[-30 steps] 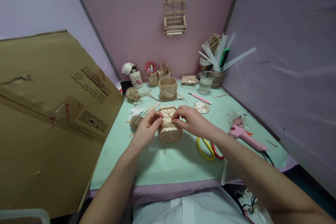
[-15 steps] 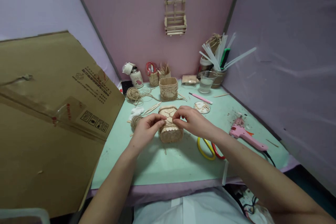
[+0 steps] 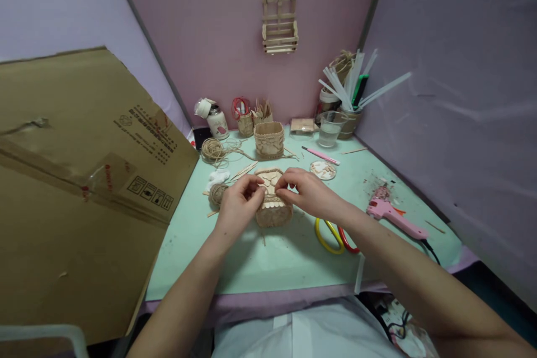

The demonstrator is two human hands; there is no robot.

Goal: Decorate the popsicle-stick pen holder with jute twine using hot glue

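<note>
A small pale wooden box (image 3: 274,216) with braided twine trim lies on its side on the green tabletop, decorated with thin raised pieces on its upward face. My left hand (image 3: 242,199) bends over the box's left edge, thumb and fingers pinched near the decoration; what lies between them is too small to make out. From the other side, my right hand (image 3: 302,190) pinches at the same face, its fingertips touching the box's right part. Anything in that pinch is hidden. Behind stands a similar twine-trimmed box (image 3: 269,142), upright with an open top.
Scissors with yellow and red handles (image 3: 329,238) lie beneath my right forearm. A pink glue gun (image 3: 396,218) rests at right. Twine balls (image 3: 213,151), a pink pen-like tool (image 3: 320,155), a dish of small pieces (image 3: 323,170) and a water cup (image 3: 330,128) stand around. Cardboard (image 3: 84,190) leans left.
My left hand has shifted slightly, with its thumb and fingers rising a little over the box's left edge. The right hand stays almost where it was.
</note>
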